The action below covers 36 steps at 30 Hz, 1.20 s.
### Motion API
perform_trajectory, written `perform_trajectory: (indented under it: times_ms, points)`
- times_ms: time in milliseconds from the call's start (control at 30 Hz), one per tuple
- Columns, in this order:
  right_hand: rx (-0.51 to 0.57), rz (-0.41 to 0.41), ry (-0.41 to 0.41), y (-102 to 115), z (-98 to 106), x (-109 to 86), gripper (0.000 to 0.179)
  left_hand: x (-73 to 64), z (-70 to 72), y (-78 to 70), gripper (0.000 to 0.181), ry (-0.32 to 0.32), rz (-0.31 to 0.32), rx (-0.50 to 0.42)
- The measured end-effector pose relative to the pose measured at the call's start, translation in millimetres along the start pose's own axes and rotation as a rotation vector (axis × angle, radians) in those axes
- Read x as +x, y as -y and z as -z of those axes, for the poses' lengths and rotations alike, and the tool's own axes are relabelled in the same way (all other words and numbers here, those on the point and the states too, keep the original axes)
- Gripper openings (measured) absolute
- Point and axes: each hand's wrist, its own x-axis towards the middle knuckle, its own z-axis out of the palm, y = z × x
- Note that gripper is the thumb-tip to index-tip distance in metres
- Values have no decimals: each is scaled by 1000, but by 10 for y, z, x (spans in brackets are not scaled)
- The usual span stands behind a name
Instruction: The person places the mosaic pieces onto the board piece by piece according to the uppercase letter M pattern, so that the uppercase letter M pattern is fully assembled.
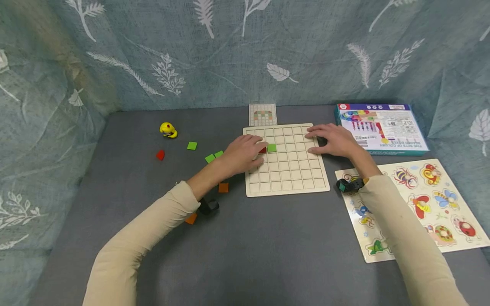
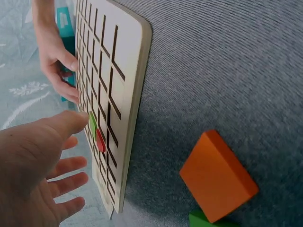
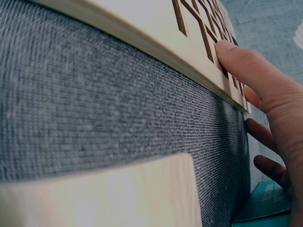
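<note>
A pale wooden grid board [image 1: 287, 175] lies flat on the grey table. Over its left side is my left hand [image 1: 242, 154], fingers apart and nothing visible in its grasp. Beside those fingers, a red tile [image 1: 262, 150] and a green tile [image 1: 271, 148] sit next to each other on the grid. In the left wrist view the thumb is close to the green tile [image 2: 93, 125]; whether it touches is unclear. My right hand [image 1: 334, 140] rests at the board's upper right edge, its thumb on the surface in the right wrist view, fingers loosely bent.
A pattern card [image 1: 262, 115] lies behind the board. Loose green tiles [image 1: 192, 145], orange tiles [image 1: 223, 188], a red piece [image 1: 160, 154] and a yellow toy [image 1: 168, 130] are at left. At right are a box [image 1: 386, 129] and an insect puzzle board [image 1: 432, 212], partly under the right arm.
</note>
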Motion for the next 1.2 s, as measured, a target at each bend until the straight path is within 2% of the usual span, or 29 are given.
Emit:
perform_trajectory:
  times_ms: [100, 200, 300, 400, 633, 733, 833, 933, 1100, 1200]
  points:
    - [5, 2, 3, 2, 0, 5, 53, 22, 5, 16, 42, 14, -5, -21]
    - [7, -4, 4, 7, -9, 9, 52, 70, -18, 15, 37, 12, -42, -28]
    - [14, -4, 4, 9, -29, 11, 52, 126, -73, -3, 27, 0, -92, -2]
    - [23, -2, 5, 15, -38, 18, 53, 155, -118, -23, 23, -14, -114, 20]
    - [12, -13, 13, -1, -20, 16, 54, 147, -133, -46, 24, -18, -103, 21]
    - [11, -9, 5, -1, -16, 24, 53, 98, -134, 10, 24, -44, -102, 9]
    - [17, 3, 5, 8, -26, 31, 53, -47, -113, 132, 27, -71, -54, -25]
    - [21, 9, 9, 8, -39, 21, 54, -298, -39, 304, 33, -77, 42, -81]
    - [15, 12, -10, -6, -31, -5, 53, -840, 91, 623, 37, -73, 235, -177]
    - [14, 14, -13, -7, -26, -3, 52, -1200, 121, 756, 35, -56, 345, -216]
